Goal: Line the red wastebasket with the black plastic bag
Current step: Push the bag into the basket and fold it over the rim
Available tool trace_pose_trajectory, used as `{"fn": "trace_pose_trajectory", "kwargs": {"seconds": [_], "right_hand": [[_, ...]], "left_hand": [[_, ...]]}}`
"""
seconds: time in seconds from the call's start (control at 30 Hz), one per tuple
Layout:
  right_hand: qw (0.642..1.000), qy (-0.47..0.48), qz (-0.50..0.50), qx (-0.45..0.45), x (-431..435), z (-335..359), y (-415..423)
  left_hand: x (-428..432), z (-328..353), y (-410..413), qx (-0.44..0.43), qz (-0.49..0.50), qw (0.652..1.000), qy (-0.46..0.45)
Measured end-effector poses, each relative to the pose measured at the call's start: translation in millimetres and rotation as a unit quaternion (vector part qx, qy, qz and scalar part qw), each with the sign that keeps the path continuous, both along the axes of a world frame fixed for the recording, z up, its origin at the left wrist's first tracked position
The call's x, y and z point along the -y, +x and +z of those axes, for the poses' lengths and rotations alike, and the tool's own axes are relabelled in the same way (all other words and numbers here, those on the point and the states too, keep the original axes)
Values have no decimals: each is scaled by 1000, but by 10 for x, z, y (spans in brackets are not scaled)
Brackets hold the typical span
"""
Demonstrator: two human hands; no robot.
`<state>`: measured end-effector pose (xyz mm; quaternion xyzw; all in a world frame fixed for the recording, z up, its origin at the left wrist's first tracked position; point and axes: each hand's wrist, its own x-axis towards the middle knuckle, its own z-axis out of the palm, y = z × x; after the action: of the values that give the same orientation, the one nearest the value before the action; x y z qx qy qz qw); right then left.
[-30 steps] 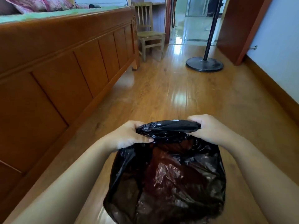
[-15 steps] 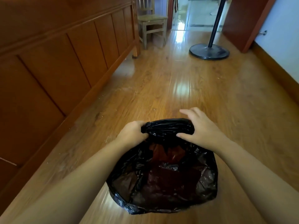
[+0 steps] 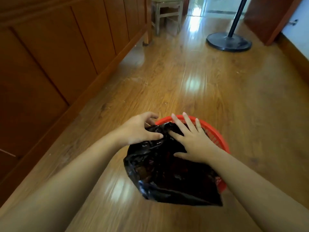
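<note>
A glossy wooden floor (image 3: 192, 84) fills the view, with bright glare patches. A panelled wooden bed frame (image 3: 55, 52) runs along the left. Beyond its far corner stands a wooden chair (image 3: 167, 15). To the right, a black pole rises from a round stand base (image 3: 228, 42). A brown door (image 3: 267, 19) stands beside a pale wall (image 3: 299, 30).

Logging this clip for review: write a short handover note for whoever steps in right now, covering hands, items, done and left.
Left hand: grip pinching the black bag at its far-left edge.
Right hand: fingers spread, flat on the bag, no grip.
Red wastebasket: on the floor, bag draped over its near and left side; far-right rim bare.
Done: bag brought onto the basket.
Left: open the mouth, push it inside, fold the edge over the whole rim.
</note>
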<state>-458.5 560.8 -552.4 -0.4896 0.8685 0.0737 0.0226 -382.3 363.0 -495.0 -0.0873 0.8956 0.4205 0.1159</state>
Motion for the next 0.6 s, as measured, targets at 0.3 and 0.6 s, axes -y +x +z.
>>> {"fn": "trace_pose_trajectory", "kwargs": {"seconds": [0.3, 0.6], "right_hand": [[998, -15, -60, -11, 21, -129, -74], [994, -87, -59, 17, 0, -101, -52]], "left_hand": [[-228, 100, 83, 16, 6, 991, -133], [-587, -40, -28, 14, 50, 957, -285]]}}
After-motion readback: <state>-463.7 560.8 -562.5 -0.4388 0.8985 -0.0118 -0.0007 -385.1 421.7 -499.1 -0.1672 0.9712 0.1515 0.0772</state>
